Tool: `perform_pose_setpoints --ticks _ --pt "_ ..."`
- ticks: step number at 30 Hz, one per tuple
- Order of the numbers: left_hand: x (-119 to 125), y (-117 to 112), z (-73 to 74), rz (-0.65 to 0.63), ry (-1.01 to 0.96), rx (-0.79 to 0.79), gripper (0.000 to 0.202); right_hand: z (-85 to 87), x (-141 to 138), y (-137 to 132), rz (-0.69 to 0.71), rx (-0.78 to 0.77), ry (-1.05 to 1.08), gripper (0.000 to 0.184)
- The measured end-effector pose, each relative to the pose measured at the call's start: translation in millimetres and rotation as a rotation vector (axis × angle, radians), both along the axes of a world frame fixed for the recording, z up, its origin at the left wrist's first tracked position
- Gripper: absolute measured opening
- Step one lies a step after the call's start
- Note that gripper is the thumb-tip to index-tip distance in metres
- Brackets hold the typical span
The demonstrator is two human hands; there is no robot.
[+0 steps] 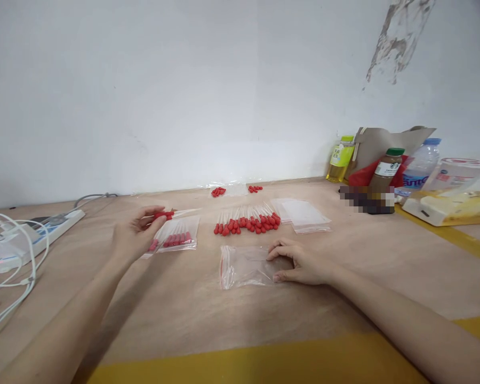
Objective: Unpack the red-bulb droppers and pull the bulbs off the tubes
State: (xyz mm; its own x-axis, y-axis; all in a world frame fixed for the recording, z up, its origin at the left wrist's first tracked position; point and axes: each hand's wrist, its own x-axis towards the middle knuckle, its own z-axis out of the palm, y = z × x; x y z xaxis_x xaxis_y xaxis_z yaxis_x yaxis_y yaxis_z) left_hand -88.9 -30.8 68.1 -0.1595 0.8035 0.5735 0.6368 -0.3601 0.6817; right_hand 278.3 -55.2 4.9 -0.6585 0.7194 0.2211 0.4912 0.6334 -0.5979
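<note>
The left hand (138, 233) pinches red-tipped sticks (166, 215) just above a filled bag (180, 239); the right hand (300, 264), thumb and fingers parted, seemingly touches a clear bag (244, 269). Between the hands, toward the desk's (176, 314) back edge, lies a stick pile (248, 223).

Bag (242, 266) at R hand (294, 264): thin clear plastic, glossy, crinkled. Strip (66, 229) left of L hand (136, 234): smooth hard plastic. Btwn & beyond hands, tips (244, 224) smooth w/ slight sheen, sticks (246, 211) smooth too. Surface (176, 309) under hands: paper-like, matt, faintly creased. Wall (164, 96) beyond: matt paint, patch rough, flaked. Bottle (426, 157), far R of R hand: clear shiny plastic.
</note>
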Motion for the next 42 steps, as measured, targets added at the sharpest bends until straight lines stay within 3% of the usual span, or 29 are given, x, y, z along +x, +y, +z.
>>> perform_pose_setpoints --ticks 2,5,9,14,18,22,28,35,38,42 --pt "15 9 -7.9 0.003 0.130 0.196 0.030 -0.1 0 0 0.000 -0.001 -0.001 0.038" --pt "39 28 -21.8 -0.084 0.486 0.382 0.023 -0.2 -1 0 -0.005 -0.002 -0.002 0.039" --pt "60 50 -40.0 -0.205 0.855 0.412 0.028 0.1 -1 -1 -0.015 -0.002 -0.001 0.039" --pt "71 59 -56.9 -0.250 0.986 0.308 0.039 1.3 -1 -1 -0.020 -0.017 0.002 0.039" --pt "76 61 -62.3 -0.264 0.984 0.207 0.042 1.2 -1 0 -0.026 -0.024 -0.001 0.040" --pt "77 60 -58.9 -0.260 0.876 0.075 0.042 0.4 -1 0 -0.031 -0.019 0.001 0.040" --pt "76 57 -54.1 -0.421 0.416 -0.055 0.040 -0.1 -1 0 -0.024 -0.009 0.009 0.039" --pt "75 62 -68.0 -0.484 0.018 -0.216 0.038 -0.3 -1 0 -0.036 -0.003 0.006 0.039" --pt "75 59 -66.4 -0.453 0.073 -0.129 0.034 -0.3 -1 0 -0.035 0.006 0.005 0.039" --pt "84 50 -53.3 -0.377 0.380 0.024 0.033 0.1 0 0 0.003 0.069 0.041 0.039"
